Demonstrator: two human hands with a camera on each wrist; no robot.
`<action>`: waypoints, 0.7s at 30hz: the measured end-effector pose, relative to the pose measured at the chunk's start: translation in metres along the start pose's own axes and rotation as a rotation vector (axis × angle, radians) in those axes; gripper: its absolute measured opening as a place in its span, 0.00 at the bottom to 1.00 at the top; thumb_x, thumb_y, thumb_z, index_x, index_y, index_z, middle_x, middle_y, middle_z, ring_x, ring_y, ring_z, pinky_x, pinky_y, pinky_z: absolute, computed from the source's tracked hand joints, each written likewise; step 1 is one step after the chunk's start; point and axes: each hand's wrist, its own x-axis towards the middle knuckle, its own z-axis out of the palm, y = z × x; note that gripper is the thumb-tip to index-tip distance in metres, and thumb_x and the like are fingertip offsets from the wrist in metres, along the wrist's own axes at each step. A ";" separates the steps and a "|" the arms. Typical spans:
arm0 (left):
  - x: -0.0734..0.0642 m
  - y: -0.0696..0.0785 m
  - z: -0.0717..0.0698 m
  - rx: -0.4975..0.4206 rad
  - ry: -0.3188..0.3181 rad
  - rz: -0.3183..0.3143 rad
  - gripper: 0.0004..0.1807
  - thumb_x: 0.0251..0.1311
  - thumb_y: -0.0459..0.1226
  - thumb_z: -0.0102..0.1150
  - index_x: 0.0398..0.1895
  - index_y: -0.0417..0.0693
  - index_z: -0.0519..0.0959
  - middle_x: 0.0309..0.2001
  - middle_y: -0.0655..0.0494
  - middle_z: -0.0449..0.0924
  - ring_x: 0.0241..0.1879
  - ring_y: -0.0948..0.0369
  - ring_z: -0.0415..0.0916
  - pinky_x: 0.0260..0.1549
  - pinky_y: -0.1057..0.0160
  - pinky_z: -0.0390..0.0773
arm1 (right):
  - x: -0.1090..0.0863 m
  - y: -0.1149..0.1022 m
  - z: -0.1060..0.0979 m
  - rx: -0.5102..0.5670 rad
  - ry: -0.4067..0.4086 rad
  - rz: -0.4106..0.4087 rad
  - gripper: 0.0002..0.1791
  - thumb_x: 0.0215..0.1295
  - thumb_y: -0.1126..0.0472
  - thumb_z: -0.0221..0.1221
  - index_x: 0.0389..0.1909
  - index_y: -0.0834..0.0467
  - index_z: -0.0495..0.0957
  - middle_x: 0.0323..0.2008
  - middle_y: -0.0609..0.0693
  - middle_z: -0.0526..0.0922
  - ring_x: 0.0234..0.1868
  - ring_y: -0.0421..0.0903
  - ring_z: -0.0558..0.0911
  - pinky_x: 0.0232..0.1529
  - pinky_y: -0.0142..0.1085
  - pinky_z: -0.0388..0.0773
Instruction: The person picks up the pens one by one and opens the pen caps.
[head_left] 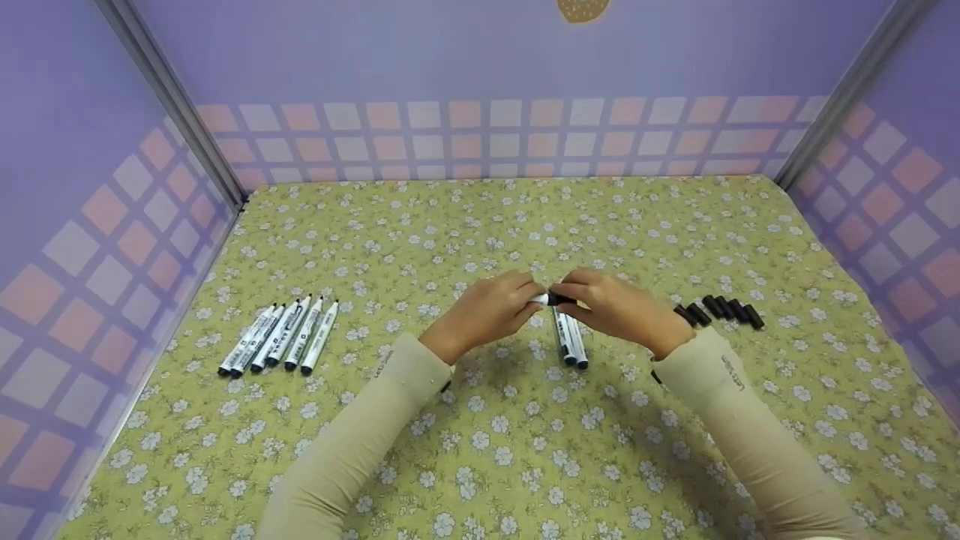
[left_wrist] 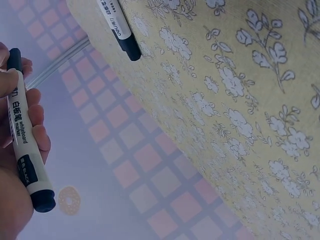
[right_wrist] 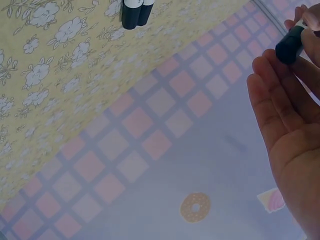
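Over a floral-clothed counter [head_left: 465, 450], the left grip [head_left: 487, 307] is curling round a whiteboard marker [left_wrist: 21, 125], whose legible label only the left-wrist view is showing; the right grip [head_left: 621, 307] is pinching its black cap [right_wrist: 289, 47].

The right hand [head_left: 619, 306] and held marker [head_left: 556, 298] are covering the far ends of two lying markers [head_left: 565, 342]; the head view is cropping a doughnut print [head_left: 583, 10].
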 end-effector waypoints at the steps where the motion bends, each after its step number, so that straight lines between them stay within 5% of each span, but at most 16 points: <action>1: 0.000 0.000 0.000 0.004 0.002 0.004 0.14 0.70 0.41 0.51 0.49 0.45 0.80 0.42 0.53 0.80 0.38 0.61 0.79 0.37 0.67 0.79 | 0.001 0.000 0.001 0.001 -0.006 -0.003 0.13 0.66 0.64 0.59 0.49 0.64 0.81 0.40 0.54 0.81 0.37 0.44 0.81 0.36 0.34 0.80; 13: -0.002 -0.001 0.001 0.066 0.039 0.027 0.13 0.71 0.41 0.50 0.48 0.45 0.81 0.41 0.53 0.81 0.36 0.61 0.78 0.35 0.66 0.79 | 0.008 -0.007 0.005 -0.016 -0.056 0.056 0.11 0.68 0.63 0.57 0.48 0.63 0.81 0.35 0.53 0.81 0.32 0.43 0.80 0.32 0.32 0.78; 21: -0.005 -0.003 0.003 0.036 0.053 0.029 0.13 0.70 0.40 0.51 0.48 0.44 0.81 0.41 0.52 0.81 0.35 0.61 0.79 0.34 0.66 0.79 | 0.010 -0.009 0.012 -0.073 -0.008 0.007 0.12 0.68 0.63 0.57 0.47 0.64 0.82 0.35 0.54 0.81 0.32 0.45 0.80 0.32 0.35 0.78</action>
